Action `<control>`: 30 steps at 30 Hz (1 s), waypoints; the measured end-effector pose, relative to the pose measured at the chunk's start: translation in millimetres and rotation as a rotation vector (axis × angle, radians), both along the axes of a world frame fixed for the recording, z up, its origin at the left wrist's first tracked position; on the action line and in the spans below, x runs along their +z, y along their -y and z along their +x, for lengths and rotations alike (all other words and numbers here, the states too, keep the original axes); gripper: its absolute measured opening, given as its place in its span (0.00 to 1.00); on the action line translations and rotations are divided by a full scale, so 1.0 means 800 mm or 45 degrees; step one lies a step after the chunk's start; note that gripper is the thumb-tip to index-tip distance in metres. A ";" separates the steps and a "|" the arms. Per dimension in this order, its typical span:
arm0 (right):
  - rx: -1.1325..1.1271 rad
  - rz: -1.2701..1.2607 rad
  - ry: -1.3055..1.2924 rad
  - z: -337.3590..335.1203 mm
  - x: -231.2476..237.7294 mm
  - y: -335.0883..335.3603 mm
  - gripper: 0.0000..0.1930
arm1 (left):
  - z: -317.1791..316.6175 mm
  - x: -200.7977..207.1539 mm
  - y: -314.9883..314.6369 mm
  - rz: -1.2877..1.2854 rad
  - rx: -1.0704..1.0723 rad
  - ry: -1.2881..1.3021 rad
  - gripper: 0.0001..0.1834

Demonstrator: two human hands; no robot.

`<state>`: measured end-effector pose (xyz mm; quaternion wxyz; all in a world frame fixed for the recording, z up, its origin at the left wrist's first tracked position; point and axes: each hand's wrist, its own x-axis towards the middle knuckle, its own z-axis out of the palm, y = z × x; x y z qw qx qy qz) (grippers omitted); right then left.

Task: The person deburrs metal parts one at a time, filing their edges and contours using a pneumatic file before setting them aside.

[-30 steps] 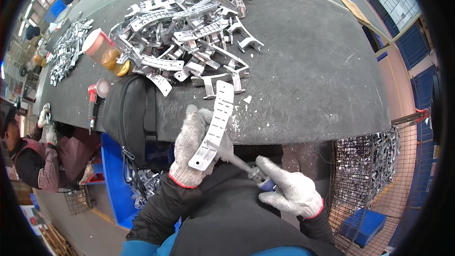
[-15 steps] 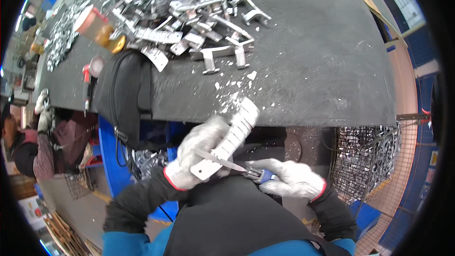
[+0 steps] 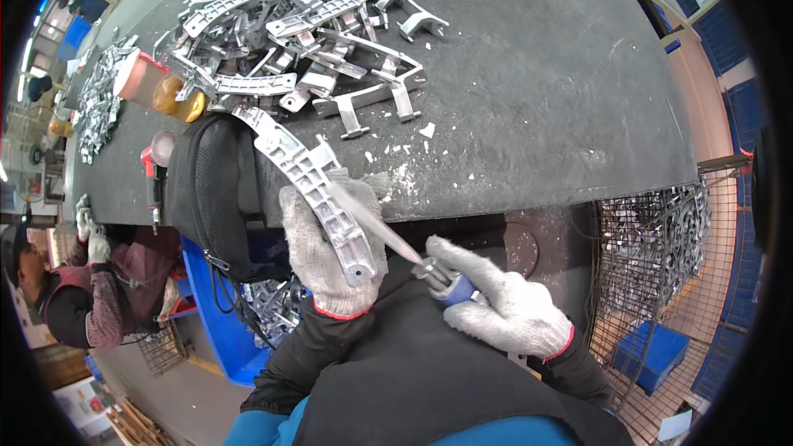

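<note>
My left hand (image 3: 301,239), in a white knit glove with a red cuff, holds a long curved silver metal bracket (image 3: 345,235). Its ribbed, pocketed side faces up, and it slants from my palm to the pile's near edge. In my gloved right hand (image 3: 516,310) is a hand file (image 3: 387,234) with a slim tapered blade and a blue grip; the index finger reaches along it. The blade crosses toward the bracket's middle, its tip blurred; whether it touches the metal I cannot tell. Pale chips (image 3: 402,180) lie on the dark table beyond.
A heap of similar castings (image 3: 273,33) covers the table's far left. Nearer are a black bag (image 3: 206,182), a red air tool (image 3: 152,173) and a toppled container (image 3: 153,87). A blue bin (image 3: 219,314) is below left, a wire cage (image 3: 648,256) right; a person (image 3: 91,289) works far left.
The bracket has turned from its smooth, banded face to its ribbed side and now slants up to the left. The file still points toward it from my right hand.
</note>
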<state>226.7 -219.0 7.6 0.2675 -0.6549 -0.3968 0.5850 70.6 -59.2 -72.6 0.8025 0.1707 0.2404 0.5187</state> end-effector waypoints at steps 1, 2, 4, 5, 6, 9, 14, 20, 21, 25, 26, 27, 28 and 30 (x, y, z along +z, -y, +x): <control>0.047 0.042 0.095 -0.005 0.002 -0.004 0.39 | 0.004 0.002 0.000 -0.008 -0.005 0.004 0.16; 0.060 0.031 0.069 -0.009 0.000 -0.004 0.39 | 0.008 0.007 0.000 0.031 0.023 0.070 0.17; 0.056 0.075 0.092 -0.018 -0.005 0.000 0.37 | 0.012 0.001 -0.007 0.231 0.016 0.165 0.17; 0.060 0.077 0.088 -0.019 -0.003 0.002 0.37 | 0.009 -0.001 -0.007 0.233 0.019 0.161 0.17; 0.076 0.032 0.183 -0.020 0.003 0.003 0.37 | 0.007 -0.002 -0.007 0.254 0.030 0.046 0.16; 0.144 0.047 0.338 -0.012 -0.002 0.020 0.37 | 0.008 -0.005 -0.011 0.205 0.238 -0.199 0.17; 0.137 0.093 0.421 0.015 0.000 0.046 0.38 | -0.011 0.005 -0.049 0.334 -0.676 -0.555 0.28; 0.460 0.130 0.566 0.035 0.009 0.042 0.37 | -0.020 0.049 -0.058 0.721 -1.672 -0.815 0.10; 0.512 0.096 0.603 0.038 0.011 0.040 0.37 | -0.020 0.057 -0.060 0.643 -1.802 -0.814 0.11; 0.628 0.056 0.671 0.042 0.012 0.035 0.38 | -0.023 0.055 -0.051 0.509 -1.855 -0.647 0.18; 0.663 0.035 0.707 0.041 0.014 0.030 0.39 | -0.021 0.051 -0.051 0.436 -1.911 -0.759 0.20; 0.698 0.014 0.742 0.040 0.016 0.028 0.39 | -0.021 0.048 -0.050 0.361 -1.965 -0.871 0.22; 0.707 0.015 0.743 0.041 0.015 0.025 0.39 | -0.023 0.054 -0.048 0.127 -1.934 -0.897 0.21; 0.668 0.025 0.662 0.043 0.011 0.023 0.38 | -0.038 0.020 -0.045 0.226 -1.858 -0.780 0.21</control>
